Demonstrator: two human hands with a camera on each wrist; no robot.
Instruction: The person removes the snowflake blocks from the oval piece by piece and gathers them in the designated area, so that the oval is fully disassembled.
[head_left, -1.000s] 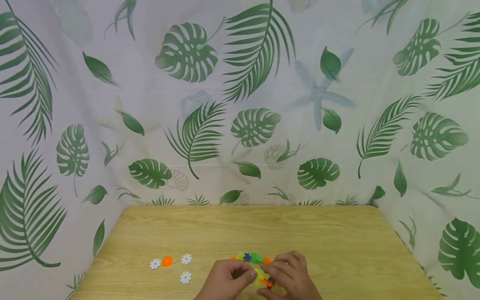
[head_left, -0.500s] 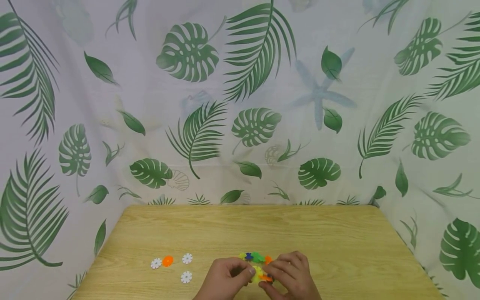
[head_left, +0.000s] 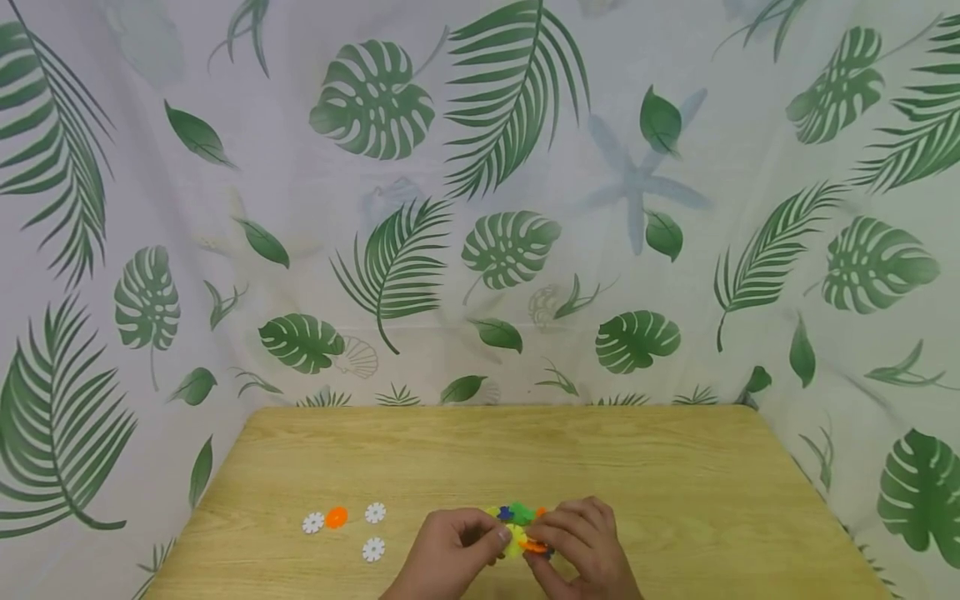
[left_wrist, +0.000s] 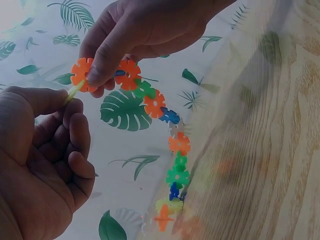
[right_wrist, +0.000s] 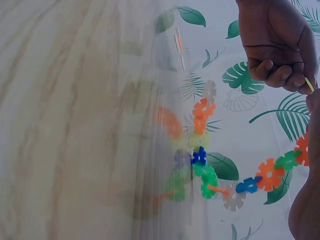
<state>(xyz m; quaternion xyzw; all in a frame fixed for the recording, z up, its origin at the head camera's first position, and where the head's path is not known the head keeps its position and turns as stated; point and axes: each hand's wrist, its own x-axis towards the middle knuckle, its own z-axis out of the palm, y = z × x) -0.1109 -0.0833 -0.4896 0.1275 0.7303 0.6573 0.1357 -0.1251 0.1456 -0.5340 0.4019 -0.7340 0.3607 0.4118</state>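
Observation:
My left hand (head_left: 453,550) pinches a yellow snowflake disc (left_wrist: 75,91) between thumb and index finger; its other fingers curl in toward the palm. Facing it, my right hand (head_left: 581,546) grips an orange notched disc (left_wrist: 80,70) at the end of a linked chain. In the left wrist view the yellow disc's edge meets that orange disc. From the right hand the chain curves away through orange, green, blue and clear discs, with a green disc (left_wrist: 177,176) and a dark blue one (left_wrist: 174,191) near its far end. My fingers hide part of the join.
On the wooden table (head_left: 420,458), left of my hands, lie a loose orange disc (head_left: 337,517) and several white discs, one white disc (head_left: 373,549) nearest to me. A leaf-printed cloth (head_left: 420,333) stands behind the table's back edge and along both sides.
The far run of the chain has shifted slightly to the right. Both hands stay close together around the yellow and orange discs, with only small finger movements.

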